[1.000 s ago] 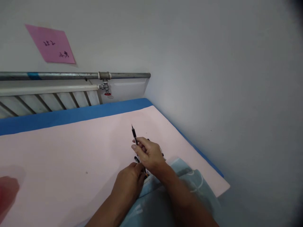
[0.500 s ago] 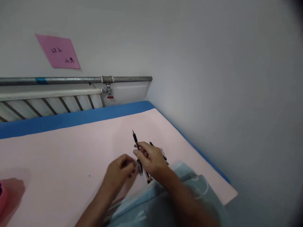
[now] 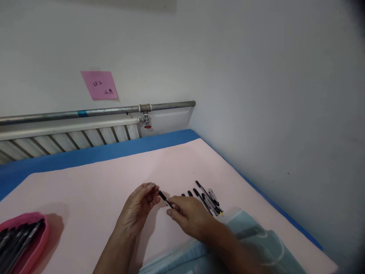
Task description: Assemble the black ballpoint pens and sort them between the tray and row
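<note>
Cloth (image 3: 251, 243), pale blue, lower middle of frame, under the person's forearms. Right hand (image 3: 194, 219) just above it, centre frame, fingers closed round the lower part of a black pen (image 3: 164, 198). Left hand (image 3: 139, 205) beside it, fingertips pinched on the pen's upper end. Pen held low over the pink sheet (image 3: 99, 190), slanting up-left. Loose pens (image 3: 207, 198) lie in a row on the sheet, just right of the right hand. Pink case (image 3: 42, 238), lower left corner, holds more dark pens. Farther: blue mat (image 3: 85, 154) edging the sheet, radiator (image 3: 71, 139), grey pipe (image 3: 99, 111) with red valve (image 3: 147, 126), pink note (image 3: 99, 85) on the wall, upper left.
</note>
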A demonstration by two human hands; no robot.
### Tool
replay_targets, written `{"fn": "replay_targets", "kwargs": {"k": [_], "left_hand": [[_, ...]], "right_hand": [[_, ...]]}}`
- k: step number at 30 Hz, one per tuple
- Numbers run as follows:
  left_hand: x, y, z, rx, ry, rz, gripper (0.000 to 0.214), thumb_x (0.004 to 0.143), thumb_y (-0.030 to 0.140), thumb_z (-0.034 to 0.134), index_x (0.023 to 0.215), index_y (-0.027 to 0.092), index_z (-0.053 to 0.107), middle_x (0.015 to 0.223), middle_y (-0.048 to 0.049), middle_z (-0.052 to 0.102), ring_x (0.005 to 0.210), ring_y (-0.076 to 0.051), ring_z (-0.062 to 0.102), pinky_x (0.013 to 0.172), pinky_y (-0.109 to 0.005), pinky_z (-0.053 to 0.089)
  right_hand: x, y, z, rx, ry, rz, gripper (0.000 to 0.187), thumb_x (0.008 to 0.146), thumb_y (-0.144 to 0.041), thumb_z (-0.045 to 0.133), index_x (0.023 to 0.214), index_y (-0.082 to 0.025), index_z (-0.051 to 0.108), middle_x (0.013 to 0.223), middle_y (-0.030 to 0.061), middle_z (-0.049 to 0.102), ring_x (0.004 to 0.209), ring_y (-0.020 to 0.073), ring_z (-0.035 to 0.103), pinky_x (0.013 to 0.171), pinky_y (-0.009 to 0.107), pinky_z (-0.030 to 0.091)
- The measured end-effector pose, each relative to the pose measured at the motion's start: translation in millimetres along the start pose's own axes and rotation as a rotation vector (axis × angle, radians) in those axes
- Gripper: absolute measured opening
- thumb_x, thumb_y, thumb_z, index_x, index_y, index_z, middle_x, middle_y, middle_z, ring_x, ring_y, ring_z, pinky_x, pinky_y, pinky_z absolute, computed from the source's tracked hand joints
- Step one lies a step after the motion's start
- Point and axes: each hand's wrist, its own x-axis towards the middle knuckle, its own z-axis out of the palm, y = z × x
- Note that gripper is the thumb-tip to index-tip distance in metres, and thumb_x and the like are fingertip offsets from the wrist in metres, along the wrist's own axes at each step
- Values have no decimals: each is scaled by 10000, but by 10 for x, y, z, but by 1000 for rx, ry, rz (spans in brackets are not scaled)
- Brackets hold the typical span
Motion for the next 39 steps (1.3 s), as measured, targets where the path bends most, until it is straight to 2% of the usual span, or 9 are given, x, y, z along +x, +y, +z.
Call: {"fn": "replay_targets", "kwargs": {"k": [4, 13, 18, 24, 28, 32, 36, 39], "left_hand": [[-4, -13, -12, 97, -41, 45, 105, 628, 228, 689, 667, 144, 638, 726, -12, 650, 656, -102, 576, 633, -237, 472], [12, -47, -35, 356, -14, 148, 173, 635, 281, 677, 725, 133, 663, 713, -31, 646, 640, -115, 561, 637, -248, 443], [25, -51, -41, 261, -13, 126, 186, 607, 272, 700, 717, 127, 657, 722, -42, 656, 618, -116, 567, 615, -252, 446], [13, -37, -23, 224, -40, 108, 177, 602, 262, 704, 711, 128, 666, 684, -30, 646, 598, -108, 562, 598, -243, 441], [-33, -6, -2, 243, -67, 115, 177, 632, 296, 678, 699, 132, 663, 703, -26, 641, 604, -113, 555, 598, -247, 437], [-47, 3, -6, 269, -67, 104, 173, 622, 294, 697, 654, 130, 653, 637, -9, 624, 555, -93, 537, 584, -228, 416], [-32, -7, -30, 227, -107, 33, 195, 631, 283, 699, 748, 128, 673, 772, -51, 670, 579, -96, 557, 611, -241, 432], [-26, -18, -27, 188, -83, 22, 242, 649, 303, 687, 828, 141, 665, 784, -53, 671, 604, -113, 576, 607, -255, 444]], "right_hand": [[-2, -2, 3, -13, 6, 9, 97, 802, -245, 491, 730, -193, 532, 607, -33, 515, 557, 100, 436, 517, 207, 234], [1, 2, 34, 2, 20, 25, 97, 783, -207, 491, 696, -188, 529, 583, -45, 488, 526, 84, 408, 501, 204, 223], [17, -9, 73, 152, -49, 75, 177, 808, -276, 475, 673, -179, 536, 553, -56, 464, 507, 74, 391, 471, 191, 224], [31, -17, 91, 327, -83, 142, 162, 804, -239, 457, 728, -161, 578, 585, -43, 511, 511, 71, 418, 456, 179, 248], [21, -30, 108, 309, -51, 109, 161, 807, -253, 458, 726, -168, 568, 590, -45, 488, 526, 73, 398, 473, 178, 264], [11, -51, 136, 294, -14, 83, 158, 799, -267, 473, 697, -169, 543, 587, -49, 441, 537, 75, 380, 486, 179, 276], [13, -74, 143, 436, -91, 145, 185, 817, -237, 422, 675, -166, 518, 582, -41, 476, 533, 76, 442, 497, 175, 316], [22, -73, 143, 399, -52, 138, 211, 835, -249, 406, 678, -165, 520, 578, -36, 492, 544, 80, 464, 512, 179, 326]]}}
